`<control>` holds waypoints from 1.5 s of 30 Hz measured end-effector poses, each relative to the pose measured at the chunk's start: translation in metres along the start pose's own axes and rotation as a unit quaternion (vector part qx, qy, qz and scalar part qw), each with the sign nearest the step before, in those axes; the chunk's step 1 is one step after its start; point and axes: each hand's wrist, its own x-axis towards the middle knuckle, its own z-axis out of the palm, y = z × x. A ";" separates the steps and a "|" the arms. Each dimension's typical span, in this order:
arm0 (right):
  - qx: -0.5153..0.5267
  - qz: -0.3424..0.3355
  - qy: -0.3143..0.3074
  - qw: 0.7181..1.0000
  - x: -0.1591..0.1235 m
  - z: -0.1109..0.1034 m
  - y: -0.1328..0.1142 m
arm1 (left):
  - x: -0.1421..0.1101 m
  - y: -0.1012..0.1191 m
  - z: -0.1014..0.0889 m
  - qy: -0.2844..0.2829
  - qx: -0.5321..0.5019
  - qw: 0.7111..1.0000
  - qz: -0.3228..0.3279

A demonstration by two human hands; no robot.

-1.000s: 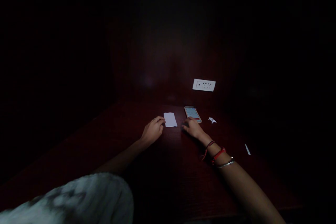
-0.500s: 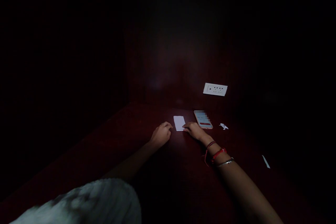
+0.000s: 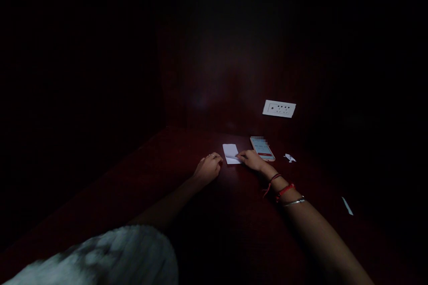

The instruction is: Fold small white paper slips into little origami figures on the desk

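Observation:
A small white paper [image 3: 230, 152] lies on a dark red table [image 3: 207, 213] in a dim room. My right hand [image 3: 252, 161] rests with its fingertips on the paper's right lower edge, which looks slightly lifted or creased. My left hand [image 3: 209, 168] lies on the table just left of the paper with fingers curled and a ring on one finger; it holds nothing that I can see. My right wrist carries red thread bands and a metal bangle [image 3: 291, 202].
A phone [image 3: 262, 148] with a lit screen lies just right of the paper. A small white paper scrap [image 3: 289, 157] sits further right, and a white strip [image 3: 347, 205] near the right edge. A white socket plate [image 3: 279, 108] is on the wall behind.
My right hand has moved from beside the phone onto the paper's right edge. My left hand has drawn back slightly from the paper. The camera view has shifted.

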 end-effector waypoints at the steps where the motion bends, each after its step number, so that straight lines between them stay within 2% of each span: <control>1: -0.010 0.004 0.005 1.000 -0.001 0.000 -0.001 | 0.000 0.000 0.000 0.000 0.001 1.000 0.000; 7: -0.079 0.014 0.020 0.997 -0.004 0.002 -0.008 | 0.001 0.000 0.000 -0.003 0.001 1.000 -0.001; 18: -0.142 -0.020 0.023 0.989 -0.007 -0.004 -0.015 | 0.000 0.002 -0.004 -0.009 -0.007 1.000 -0.008; 26: -0.134 -0.039 0.042 0.989 -0.011 -0.009 -0.017 | 0.000 0.002 -0.001 -0.009 -0.011 1.000 -0.004; 35: -0.065 -0.013 0.061 0.996 -0.011 -0.007 -0.006 | -0.001 0.004 -0.003 -0.008 -0.007 1.000 -0.007; 37: -0.031 0.013 0.092 0.995 -0.012 -0.009 -0.007 | -0.001 0.005 -0.004 -0.009 -0.009 1.000 -0.011; 40: 0.034 0.054 0.176 0.982 -0.018 -0.013 -0.012 | -0.001 0.006 -0.005 0.001 -0.014 1.000 -0.025; 43: 0.116 0.077 0.255 0.957 -0.032 -0.021 -0.014 | -0.001 0.009 -0.008 0.021 -0.021 0.999 -0.043; 45: 0.196 0.101 0.284 0.933 -0.045 -0.027 -0.013 | -0.001 0.013 -0.011 0.042 -0.030 0.997 -0.050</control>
